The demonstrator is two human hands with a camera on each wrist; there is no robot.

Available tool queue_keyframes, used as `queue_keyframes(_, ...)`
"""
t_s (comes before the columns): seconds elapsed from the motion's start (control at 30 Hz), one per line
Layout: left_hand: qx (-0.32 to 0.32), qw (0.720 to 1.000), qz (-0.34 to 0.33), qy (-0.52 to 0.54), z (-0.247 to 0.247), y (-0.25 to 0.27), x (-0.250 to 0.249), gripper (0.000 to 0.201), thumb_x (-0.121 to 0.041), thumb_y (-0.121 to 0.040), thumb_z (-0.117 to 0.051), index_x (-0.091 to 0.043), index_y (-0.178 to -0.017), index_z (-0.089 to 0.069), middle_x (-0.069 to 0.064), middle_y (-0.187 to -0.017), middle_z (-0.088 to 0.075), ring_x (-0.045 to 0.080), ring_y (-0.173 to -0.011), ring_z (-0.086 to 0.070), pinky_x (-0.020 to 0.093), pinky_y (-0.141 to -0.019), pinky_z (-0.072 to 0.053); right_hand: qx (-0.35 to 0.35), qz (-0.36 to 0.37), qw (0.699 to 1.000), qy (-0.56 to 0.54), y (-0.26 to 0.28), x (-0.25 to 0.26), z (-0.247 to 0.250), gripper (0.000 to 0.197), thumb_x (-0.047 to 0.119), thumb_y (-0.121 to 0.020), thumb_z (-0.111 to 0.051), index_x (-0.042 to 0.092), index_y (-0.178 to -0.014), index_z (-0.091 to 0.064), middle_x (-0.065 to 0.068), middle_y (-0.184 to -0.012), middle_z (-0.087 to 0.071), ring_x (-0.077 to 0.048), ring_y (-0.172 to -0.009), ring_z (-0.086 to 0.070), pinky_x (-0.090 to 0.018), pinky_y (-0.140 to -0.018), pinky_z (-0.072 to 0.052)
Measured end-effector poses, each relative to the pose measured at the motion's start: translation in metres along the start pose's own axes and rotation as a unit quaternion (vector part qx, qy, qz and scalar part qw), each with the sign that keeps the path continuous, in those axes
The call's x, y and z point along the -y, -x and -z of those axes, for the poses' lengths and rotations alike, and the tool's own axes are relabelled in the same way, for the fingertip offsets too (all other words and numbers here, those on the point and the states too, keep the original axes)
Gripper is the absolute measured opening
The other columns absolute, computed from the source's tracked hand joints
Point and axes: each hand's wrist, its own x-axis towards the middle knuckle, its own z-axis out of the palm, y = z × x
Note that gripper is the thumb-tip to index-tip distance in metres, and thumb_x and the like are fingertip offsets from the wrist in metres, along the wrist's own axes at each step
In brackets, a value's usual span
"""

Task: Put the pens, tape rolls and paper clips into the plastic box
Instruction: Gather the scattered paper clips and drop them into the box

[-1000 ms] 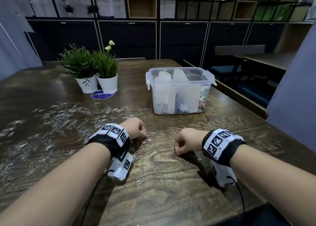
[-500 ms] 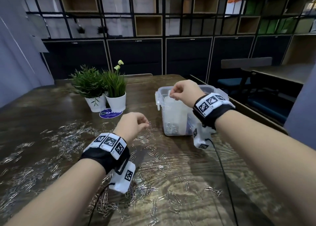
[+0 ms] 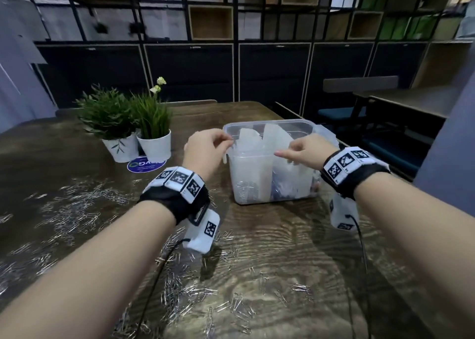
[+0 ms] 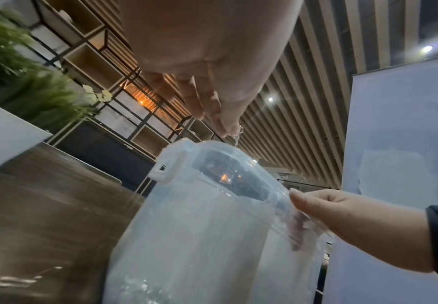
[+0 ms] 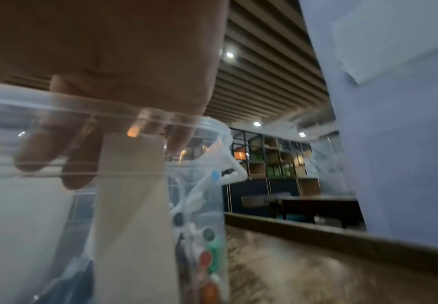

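Clips (image 3: 195,295) lay scattered across the near and left tabletop (image 3: 295,256), while the box (image 3: 272,182) stood farther off, right of centre, its top open. The left hand (image 3: 205,149) hung at the box's near-left corner, thumb and fingertips (image 4: 228,125) pinched on a clip or two that dangled just above the rim in the left wrist view. That relation governed the coming release: the pinched clips sat directly over the left compartment, so they would likely fall in once the fingers parted, and the left hand was plainly the one placed for it. The right hand (image 3: 302,151) was at the near rim farther right, with a forefinger pointing left along the rim; from the right wrist view its fingertips (image 5: 77,174) reached down inside the wall, loosely bent, and I could not see anything held in them, so whether that grip carried clips I cannot tell. White dividers (image 3: 276,139) split the box into compartments running left to right. A heap of clips (image 3: 245,188) lay at the bottom of the left one; the middle held something dark and blurred; the right one held pens (image 5: 207,242) standing on end, their coloured caps visible through the wall. No tape rolls could be made out. Two potted plants (image 3: 131,123) stood to the far left, well apart from the box. By my judgement most clips remained outside the box.
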Motion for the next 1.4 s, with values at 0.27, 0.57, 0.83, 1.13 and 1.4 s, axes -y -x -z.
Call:
queue_keyframes(0.27, 0.134, 0.989, 0.009, -0.058, -0.036, -0.020, -0.017, 0.031, -0.044, -0.093, -0.049, -0.024, -0.089, -0.073, -0.004, -0.112, -0.061, 0.021, -0.110, -0.052, 0.045, -0.098, -0.042, -0.046, 0.010, 0.999, 0.023, 0.015, -0.020, -0.005, 0.090, 0.100, -0.052, -0.020, 0.023, -0.066, -0.065, 0.006, -0.065, -0.064, -0.011, -0.076, -0.059, -0.043, -0.083, -0.050)
queue_keyframes(0.57, 0.121, 0.989, 0.065, -0.060, -0.013, 0.054, 0.010, 0.039, -0.049, -0.088, -0.057, -0.028, -0.121, -0.051, 0.001, -0.116, -0.054, 0.022, -0.114, -0.049, 0.044, -0.100, -0.041, -0.016, -0.025, 0.998, 0.056, 0.030, -0.017, 0.000, 0.074, 0.085, -0.078, -0.034, 0.020, -0.086, -0.067, 0.004, -0.083, -0.068, -0.011, -0.080, -0.058, -0.047, -0.098, -0.043)
queue_keyframes(0.83, 0.386, 0.917, 0.085, -0.050, -0.006, 0.133, -0.011, 0.045, -0.039, -0.069, -0.082, -0.024, -0.108, -0.065, -0.011, -0.102, -0.065, 0.004, -0.091, -0.060, 0.015, -0.076, -0.044, 0.008, -0.042, 0.997, 0.066, 0.040, -0.019, -0.002, 0.086, 0.097, -0.064, -0.028, 0.023, -0.084, -0.067, 0.005, -0.086, -0.070, -0.015, -0.082, -0.064, -0.040, -0.087, -0.045)
queue_keyframes(1.13, 0.457, 0.885, 0.068, -0.057, -0.031, 0.145, -0.012, 0.032, -0.018, -0.066, -0.087, -0.019, -0.091, -0.067, -0.011, -0.077, -0.063, -0.004, -0.061, -0.053, 0.006, -0.058, -0.040, 0.005, -0.040, 0.996, 0.076, 0.047, -0.019, -0.003, 0.074, 0.090, -0.073, -0.034, 0.023, -0.083, -0.065, 0.002, -0.086, -0.068, -0.016, -0.082, -0.061, -0.036, -0.083, -0.045)
queue_keyframes(1.4, 0.513, 0.851, 0.027, -0.105, -0.033, 0.132, -0.013, 0.012, -0.029, -0.078, -0.078, -0.026, -0.073, -0.067, -0.018, -0.065, -0.060, -0.009, -0.060, -0.051, 0.015, -0.068, -0.040, 0.013, -0.039, 0.997, 0.068, 0.031, -0.017, 0.001, 0.075, 0.088, -0.075, -0.034, 0.022, -0.087, -0.068, 0.005, -0.091, -0.070, -0.015, -0.088, -0.063, -0.039, -0.087, -0.037)
